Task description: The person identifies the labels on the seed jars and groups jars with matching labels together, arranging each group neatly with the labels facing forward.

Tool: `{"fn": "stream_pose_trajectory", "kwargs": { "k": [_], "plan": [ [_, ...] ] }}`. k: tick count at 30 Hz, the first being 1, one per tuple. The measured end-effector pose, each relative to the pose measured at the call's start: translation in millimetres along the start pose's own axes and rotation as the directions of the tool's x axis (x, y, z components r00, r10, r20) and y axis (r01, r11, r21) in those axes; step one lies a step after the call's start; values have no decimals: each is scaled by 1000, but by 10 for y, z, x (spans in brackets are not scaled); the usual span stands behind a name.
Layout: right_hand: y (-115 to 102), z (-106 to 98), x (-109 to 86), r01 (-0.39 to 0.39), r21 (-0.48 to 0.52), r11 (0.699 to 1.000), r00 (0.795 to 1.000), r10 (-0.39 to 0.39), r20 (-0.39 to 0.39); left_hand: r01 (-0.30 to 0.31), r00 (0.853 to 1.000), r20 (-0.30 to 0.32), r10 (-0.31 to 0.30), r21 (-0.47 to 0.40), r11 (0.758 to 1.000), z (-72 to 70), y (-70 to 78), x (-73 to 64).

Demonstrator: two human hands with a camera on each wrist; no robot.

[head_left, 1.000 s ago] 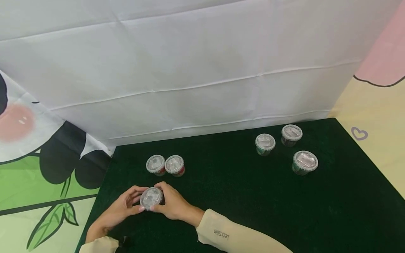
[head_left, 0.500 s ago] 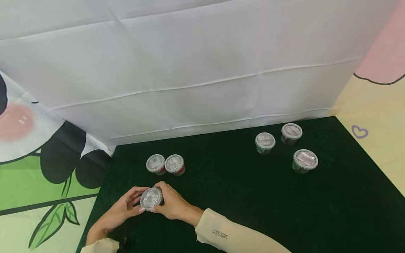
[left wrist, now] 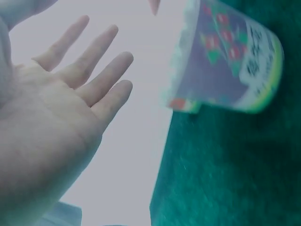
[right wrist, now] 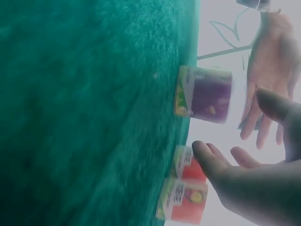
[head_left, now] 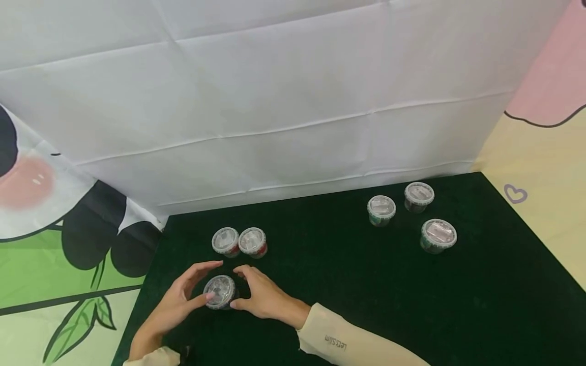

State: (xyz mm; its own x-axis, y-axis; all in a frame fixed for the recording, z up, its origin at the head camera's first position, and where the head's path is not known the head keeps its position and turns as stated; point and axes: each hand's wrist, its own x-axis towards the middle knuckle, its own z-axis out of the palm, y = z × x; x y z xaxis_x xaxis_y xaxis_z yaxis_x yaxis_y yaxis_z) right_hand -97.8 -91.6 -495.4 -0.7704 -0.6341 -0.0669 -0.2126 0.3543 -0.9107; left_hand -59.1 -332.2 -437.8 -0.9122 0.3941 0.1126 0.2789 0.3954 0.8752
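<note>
A small lidded tub (head_left: 223, 291) with a purple label stands upright on the dark green table, between my two hands. Its label, printed with red fruit, faces the left wrist camera, where the tub (left wrist: 225, 59) looks blurred. My left hand (head_left: 176, 301) is at its left with fingers extended and apart; from the head view the thumb overlaps the lid, and whether it touches cannot be told. To the tub's right, my right hand (head_left: 264, 296) has thumb and fingers spread, off the tub's side. In the right wrist view, a gap separates the right hand (right wrist: 263, 174) from the tub (right wrist: 209, 96).
Behind the hands, two red-labelled tubs (head_left: 253, 241) stand side by side. Three more lidded tubs (head_left: 438, 236) are grouped at the far right, some showing green on their sides. A white cloth backdrop (head_left: 274, 157) rises along the table's rear edge.
Both hands held the purple-labelled tub between them earlier. Now they have let go and spread apart, the right hand drawing slightly rightward. The tub stays in nearly the same place.
</note>
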Motion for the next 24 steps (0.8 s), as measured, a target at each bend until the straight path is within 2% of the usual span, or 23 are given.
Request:
{"fn": "stream_pose_trajectory", "kwargs": {
  "k": [3, 4, 7, 10, 12, 16, 18, 22, 24],
  "plan": [
    [354, 23, 49, 57, 67, 996, 998, -58, 8, -37, 999, 12, 37, -3, 999, 65, 89, 38],
    [397, -9, 30, 66, 87, 994, 998, -67, 11, -41, 999, 16, 42, -3, 999, 88, 115, 51],
    [310, -224, -136, 62, 135, 989, 998, -65, 21, -33, 999, 37, 33, 4, 999, 168, 189, 96],
    [234, -463, -311, 55, 134, 990, 998, -59, 29, -10, 998, 63, 9, 17, 1000, 257, 258, 153],
    [414, -537, -347, 64, 154, 986, 997, -69, 25, -2, 996, 84, -1, 30, 1000, 320, 301, 194],
    [964, -619, -337, 109, 145, 983, 994, -111, 4, 8, 993, 120, -14, 53, 999, 441, 371, 270],
    [1099, -696, -373, 110, 147, 983, 994, -110, -12, 8, 991, 131, -16, 65, 998, 501, 400, 310],
    [1021, -939, -577, 139, 110, 984, 990, -135, -44, 25, 987, 160, -28, 18, 1000, 624, 436, 400],
    [796, -1076, -734, 139, 108, 984, 989, -133, -62, 33, 983, 179, -29, -18, 999, 688, 445, 446]
  ]
}}
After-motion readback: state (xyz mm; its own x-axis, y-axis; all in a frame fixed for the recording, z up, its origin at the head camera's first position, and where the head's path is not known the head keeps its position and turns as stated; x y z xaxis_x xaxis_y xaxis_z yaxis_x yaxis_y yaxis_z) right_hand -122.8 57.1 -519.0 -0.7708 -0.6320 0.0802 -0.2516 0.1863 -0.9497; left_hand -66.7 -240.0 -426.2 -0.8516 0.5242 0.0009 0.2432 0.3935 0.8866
